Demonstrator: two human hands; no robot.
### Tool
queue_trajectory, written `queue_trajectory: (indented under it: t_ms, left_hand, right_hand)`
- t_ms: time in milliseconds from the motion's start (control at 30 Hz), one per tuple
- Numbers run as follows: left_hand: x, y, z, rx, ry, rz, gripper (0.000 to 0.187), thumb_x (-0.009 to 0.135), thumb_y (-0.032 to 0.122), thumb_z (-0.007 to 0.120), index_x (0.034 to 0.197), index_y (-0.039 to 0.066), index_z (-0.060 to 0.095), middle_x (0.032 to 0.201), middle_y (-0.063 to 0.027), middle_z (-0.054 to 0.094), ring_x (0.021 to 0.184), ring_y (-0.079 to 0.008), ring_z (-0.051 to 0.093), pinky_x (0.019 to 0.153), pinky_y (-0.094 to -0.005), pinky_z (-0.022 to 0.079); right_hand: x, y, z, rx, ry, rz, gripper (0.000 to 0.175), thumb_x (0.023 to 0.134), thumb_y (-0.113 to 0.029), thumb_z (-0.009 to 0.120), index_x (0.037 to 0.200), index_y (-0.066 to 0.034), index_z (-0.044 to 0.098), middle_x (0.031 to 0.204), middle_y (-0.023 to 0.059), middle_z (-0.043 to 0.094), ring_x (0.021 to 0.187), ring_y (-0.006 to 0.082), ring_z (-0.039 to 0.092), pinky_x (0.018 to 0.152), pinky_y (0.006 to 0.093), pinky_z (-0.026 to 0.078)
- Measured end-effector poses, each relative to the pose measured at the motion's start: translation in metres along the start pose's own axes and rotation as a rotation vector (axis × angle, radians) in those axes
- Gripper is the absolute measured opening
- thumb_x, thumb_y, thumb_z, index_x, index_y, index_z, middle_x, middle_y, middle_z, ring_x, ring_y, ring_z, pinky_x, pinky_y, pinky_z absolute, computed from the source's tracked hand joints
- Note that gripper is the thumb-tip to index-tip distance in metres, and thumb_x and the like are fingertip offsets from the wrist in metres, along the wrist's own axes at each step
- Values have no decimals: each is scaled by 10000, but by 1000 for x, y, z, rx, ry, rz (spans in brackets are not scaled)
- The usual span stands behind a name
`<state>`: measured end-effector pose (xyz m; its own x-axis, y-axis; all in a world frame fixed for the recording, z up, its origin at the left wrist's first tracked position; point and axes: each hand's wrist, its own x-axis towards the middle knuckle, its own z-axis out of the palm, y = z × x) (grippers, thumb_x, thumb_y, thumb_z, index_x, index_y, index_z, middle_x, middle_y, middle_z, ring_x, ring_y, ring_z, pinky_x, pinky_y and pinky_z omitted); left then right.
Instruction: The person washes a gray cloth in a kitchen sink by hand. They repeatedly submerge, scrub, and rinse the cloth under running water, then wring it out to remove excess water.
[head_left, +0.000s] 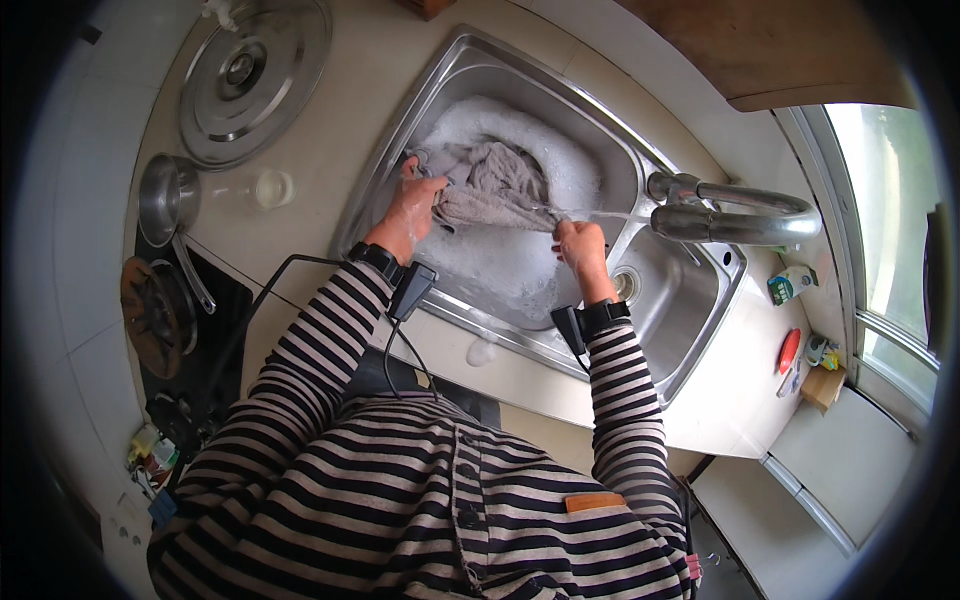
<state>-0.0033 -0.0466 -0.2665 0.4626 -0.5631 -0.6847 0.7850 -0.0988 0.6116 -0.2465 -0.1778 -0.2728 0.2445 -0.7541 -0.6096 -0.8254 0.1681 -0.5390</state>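
Observation:
A wet grey cloth (499, 199) stretches between my hands over the large basin of a stainless steel sink (615, 154). White suds (495, 274) fill much of that basin. My left hand (411, 206) grips the cloth's left end near the basin's left wall, with foam on the skin. At the right end, my right hand (581, 246) pinches a corner of the cloth, close to the divider between the two basins. From the chrome faucet (735, 217) a thin stream of water runs toward the cloth's right end. Part of the cloth is bunched up among the suds.
A smaller basin with a drain (624, 286) adjoins on the right. On the left counter are a large metal lid (251, 82), a clear glass jar (274, 189) and a steel saucepan (169, 199). A gas burner (154, 315) lies below. Cables hang from my wrist straps.

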Motion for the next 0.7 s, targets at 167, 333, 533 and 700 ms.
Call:
queue_trajectory:
  t_ms: [167, 333, 533, 700]
  left_hand:
    - [10, -17, -21, 380, 197, -7, 816, 742, 122, 639, 1427, 228, 209, 1364, -149, 332, 1209, -263, 380, 944, -433, 370]
    - [2, -24, -22, 236, 242, -197, 864, 799, 307, 616, 1455, 308, 55, 1466, -162, 175, 1293, -362, 281, 907, -614, 334]
    - [-16, -31, -14, 159, 250, -511, 818, 842, 524, 533, 1449, 294, 36, 1516, -31, 10, 1352, -427, 63, 868, -759, 222]
    - [-13, -39, -6, -217, -199, -485, 722, 856, 651, 387, 1398, 181, 308, 1379, -79, 407, 1247, -303, 407, 1006, -553, 318]
  right_hand:
    - [32, 4, 3, -499, -108, -153, 440, 859, -384, 541, 959, 33, 637, 895, 233, 653, 902, 364, 634, 746, 429, 512]
    - [99, 42, 80, -336, 97, -110, 851, 751, -451, 676, 1367, -16, 283, 1180, 280, 533, 1109, 377, 524, 912, 409, 434]
    - [60, 11, 130, 436, -291, -168, 519, 751, -165, 638, 1178, 65, 454, 1039, 262, 601, 901, 365, 598, 787, 403, 472]
    - [-55, -80, 36, 154, -285, -483, 334, 805, -121, 539, 1080, 67, 550, 937, 167, 640, 842, 216, 609, 754, 331, 489]
